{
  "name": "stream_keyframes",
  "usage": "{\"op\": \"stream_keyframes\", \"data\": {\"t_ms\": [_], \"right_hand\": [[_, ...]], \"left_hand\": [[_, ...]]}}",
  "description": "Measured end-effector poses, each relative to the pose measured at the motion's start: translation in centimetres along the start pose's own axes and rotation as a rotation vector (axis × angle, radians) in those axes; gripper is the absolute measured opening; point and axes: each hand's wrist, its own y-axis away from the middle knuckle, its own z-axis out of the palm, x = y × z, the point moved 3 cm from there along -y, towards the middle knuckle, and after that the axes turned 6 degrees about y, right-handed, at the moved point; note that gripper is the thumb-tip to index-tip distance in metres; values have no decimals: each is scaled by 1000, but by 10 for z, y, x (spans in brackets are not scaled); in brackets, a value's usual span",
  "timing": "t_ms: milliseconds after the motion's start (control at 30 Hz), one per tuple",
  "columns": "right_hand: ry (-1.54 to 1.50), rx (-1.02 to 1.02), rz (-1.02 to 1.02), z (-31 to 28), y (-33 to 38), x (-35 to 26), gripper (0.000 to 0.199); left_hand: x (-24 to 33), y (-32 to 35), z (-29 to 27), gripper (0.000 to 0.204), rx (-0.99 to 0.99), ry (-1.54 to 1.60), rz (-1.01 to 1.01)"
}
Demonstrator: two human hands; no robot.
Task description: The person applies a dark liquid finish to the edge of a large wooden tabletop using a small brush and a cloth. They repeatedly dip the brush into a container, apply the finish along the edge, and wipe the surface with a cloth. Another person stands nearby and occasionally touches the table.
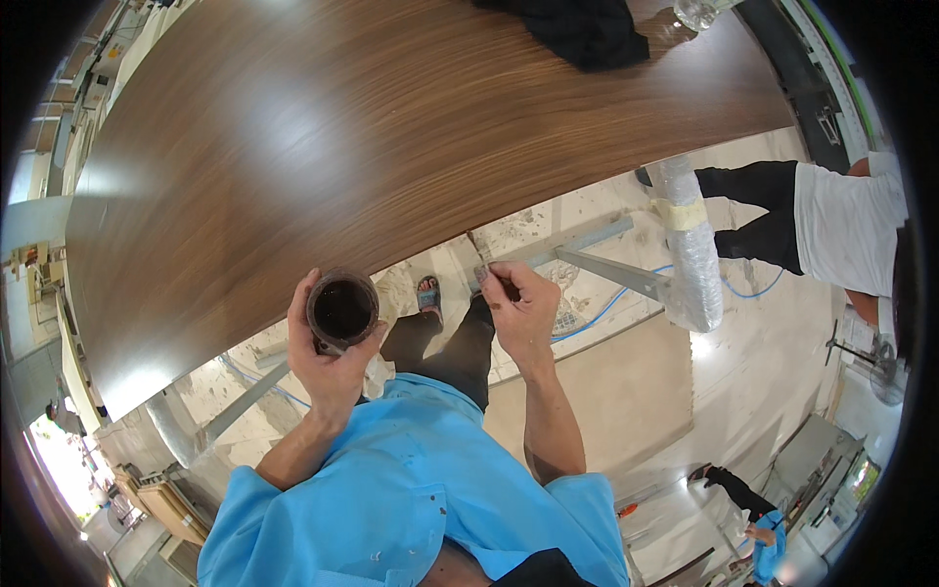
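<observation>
My left hand [328,377] is wrapped around a clear round cup [344,273], in front of the near edge of a brown wood-grain panel [411,127]. Dark brown liquid [343,310] shows inside the cup. To the right, my right hand [523,305] pinches a small thin brush [476,248] between thumb and fingers. The brush's dark tip reaches up to the panel's near edge; whether it touches the edge I cannot tell. Part of its handle is hidden by my fingers.
A black cloth [582,31] and a clear glass-like object [696,12] lie on the panel's far side. Below it are metal legs, one wrapped in plastic film [693,274], and a blue hose [611,308]. A person in a white shirt [846,220] stands right; another person [768,543] is farther off.
</observation>
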Motion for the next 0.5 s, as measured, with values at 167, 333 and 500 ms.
{"op": "stream_keyframes", "data": {"t_ms": [167,333,500], "right_hand": [[-9,162,36,4,3,3,11],[29,-102,-24,55,28,-9,8],[-39,-28,-146,62,36,-19,8]], "left_hand": [[-5,1,-21,82,27,29,-6],[-6,3,-35,81,68,65,-5],[-9,6,-48,82,87,39,-11]]}}
